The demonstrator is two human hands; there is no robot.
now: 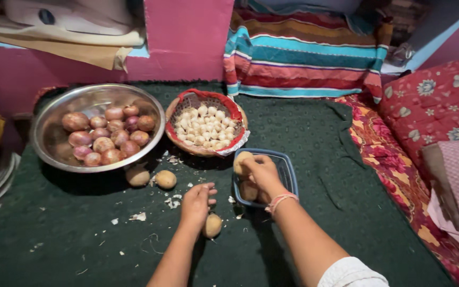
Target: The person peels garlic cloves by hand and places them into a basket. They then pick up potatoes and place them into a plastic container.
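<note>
Seen from above on a dark green cloth littered with pale papery skins. Left hand palm down, fingers curled together over a small tan potato lying on the cloth just beside the wrist; whether actually gripped, impossible to tell, since the potato shows below the hand rather than inside it. Right hand reaching into a small rectangular blue plastic tub, fingers closed around another tan potato held at the tub's near-left rim, with more potatoes resting inside underneath. Pink and white thread bracelet on the right wrist, white sleeve edge lower down. Two loose potatoes on the cloth left of the hands, touching the shadow of a wide shiny steel bowl filled with reddish-purple onions. Beside it, a round woven basket lined with red cloth, heaped with white garlic cloves. Behind, a pink wall and a striped folded blanket; to the right, red floral bedding.
</note>
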